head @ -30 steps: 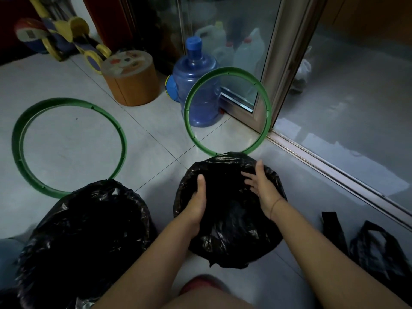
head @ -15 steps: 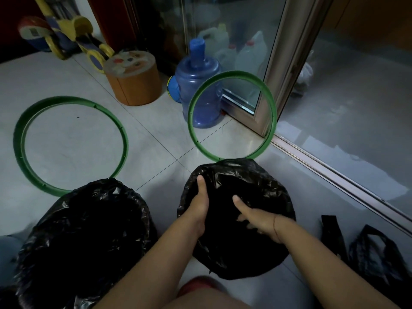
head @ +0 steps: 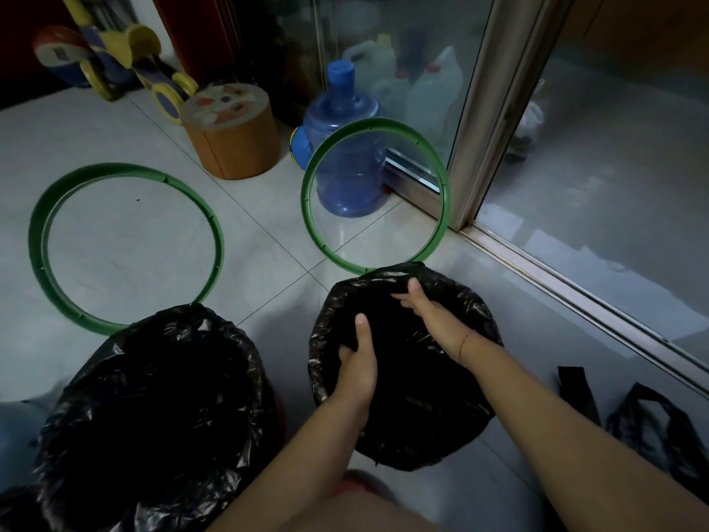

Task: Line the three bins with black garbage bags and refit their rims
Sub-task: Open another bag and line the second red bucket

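Observation:
Two bins lined with black garbage bags stand on the tiled floor: a large one at lower left and a smaller one in the middle. My left hand grips the bag film inside the smaller bin's near-left side, thumb up. My right hand reaches into its far side, fingers spread against the bag. One green rim lies flat on the floor at left. A second green rim stands tilted behind the smaller bin. A third bin is not visible.
A blue water jug and an orange drum stool stand behind the rims. A sliding glass door frame and its floor track run along the right. Loose black bags lie at lower right. A toy ride-on is at top left.
My right hand moved from the bag's far right edge down into the bin, then up to its far side. My left hand slid deeper along the left inside. The view shifted slightly.

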Motion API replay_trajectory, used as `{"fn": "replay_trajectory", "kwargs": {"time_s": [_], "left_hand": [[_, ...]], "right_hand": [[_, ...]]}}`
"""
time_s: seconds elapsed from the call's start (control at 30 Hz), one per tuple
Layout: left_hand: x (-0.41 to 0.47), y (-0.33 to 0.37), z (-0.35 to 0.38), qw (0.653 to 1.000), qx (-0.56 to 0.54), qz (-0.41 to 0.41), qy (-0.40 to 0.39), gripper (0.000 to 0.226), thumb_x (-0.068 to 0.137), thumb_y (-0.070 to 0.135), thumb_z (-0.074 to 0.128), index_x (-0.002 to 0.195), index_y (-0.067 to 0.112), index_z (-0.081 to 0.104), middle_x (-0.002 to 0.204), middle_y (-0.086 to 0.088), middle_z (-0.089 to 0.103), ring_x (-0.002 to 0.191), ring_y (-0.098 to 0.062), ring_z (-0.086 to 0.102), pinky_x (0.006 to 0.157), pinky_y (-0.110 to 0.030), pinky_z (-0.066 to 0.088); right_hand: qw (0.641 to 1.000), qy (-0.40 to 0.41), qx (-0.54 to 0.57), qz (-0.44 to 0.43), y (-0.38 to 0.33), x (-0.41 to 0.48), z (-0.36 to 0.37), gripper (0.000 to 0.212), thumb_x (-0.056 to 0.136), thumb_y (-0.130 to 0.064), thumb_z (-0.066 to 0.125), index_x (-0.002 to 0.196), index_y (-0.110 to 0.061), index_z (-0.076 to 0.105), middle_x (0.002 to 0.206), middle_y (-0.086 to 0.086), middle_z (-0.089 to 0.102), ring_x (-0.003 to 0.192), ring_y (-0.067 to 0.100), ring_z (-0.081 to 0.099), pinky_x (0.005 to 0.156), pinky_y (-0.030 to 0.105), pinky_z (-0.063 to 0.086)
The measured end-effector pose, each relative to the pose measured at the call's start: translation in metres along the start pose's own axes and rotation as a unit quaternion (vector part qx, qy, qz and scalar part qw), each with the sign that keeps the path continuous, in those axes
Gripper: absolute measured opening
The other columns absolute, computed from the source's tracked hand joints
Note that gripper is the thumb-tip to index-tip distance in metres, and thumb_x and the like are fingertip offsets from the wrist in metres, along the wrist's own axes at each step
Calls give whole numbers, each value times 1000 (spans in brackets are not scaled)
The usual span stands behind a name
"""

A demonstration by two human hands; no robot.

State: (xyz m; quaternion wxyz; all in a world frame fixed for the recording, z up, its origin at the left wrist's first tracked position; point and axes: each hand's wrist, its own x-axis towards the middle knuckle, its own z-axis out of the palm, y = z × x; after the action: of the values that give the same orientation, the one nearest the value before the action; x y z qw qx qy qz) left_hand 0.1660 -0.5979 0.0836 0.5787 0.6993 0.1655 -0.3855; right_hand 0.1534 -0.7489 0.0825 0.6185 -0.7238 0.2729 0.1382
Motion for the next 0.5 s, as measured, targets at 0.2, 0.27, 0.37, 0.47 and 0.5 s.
{"fn": "replay_trajectory", "kwargs": {"time_s": [0.2,0.27,0.37,0.47,0.5], "left_hand": [[6,14,-5,996,8,82,21,89,83,77,27,153,25,9,154,-9,32,139,-29,34,113,-45,30],[7,23,-13,993,2,116,-1,79,86,74,26,146,23,35,142,-6,49,128,-23,48,107,-42,39],[1,42,-25,977,-17,208,34,49,95,59,29,98,26,65,98,2,70,90,-11,66,74,-24,49],[0,64,-41,947,-78,297,95,49,99,47,34,85,15,69,74,0,70,71,-11,65,65,-19,52],[2,72,-48,936,-94,320,111,50,100,46,34,83,14,69,68,1,67,66,-10,63,64,-18,51]], "right_hand": [[997,-18,-50,-51,-14,10,7,72,81,-78,20,132,-38,51,143,-7,44,125,5,36,99,24,22],[995,-30,-73,-61,-19,13,6,69,83,-76,20,134,-39,49,146,-8,41,133,10,35,104,27,21],[992,-44,-67,-97,-28,8,-2,77,72,-87,21,127,-45,53,140,-13,45,129,7,38,108,30,24],[987,-22,-16,-161,-31,0,-13,72,78,-81,23,119,-36,63,130,-6,59,123,8,52,109,29,31],[984,-9,9,-179,-33,-2,-18,69,82,-74,24,115,-30,65,123,-2,64,116,10,58,106,30,38]]}}
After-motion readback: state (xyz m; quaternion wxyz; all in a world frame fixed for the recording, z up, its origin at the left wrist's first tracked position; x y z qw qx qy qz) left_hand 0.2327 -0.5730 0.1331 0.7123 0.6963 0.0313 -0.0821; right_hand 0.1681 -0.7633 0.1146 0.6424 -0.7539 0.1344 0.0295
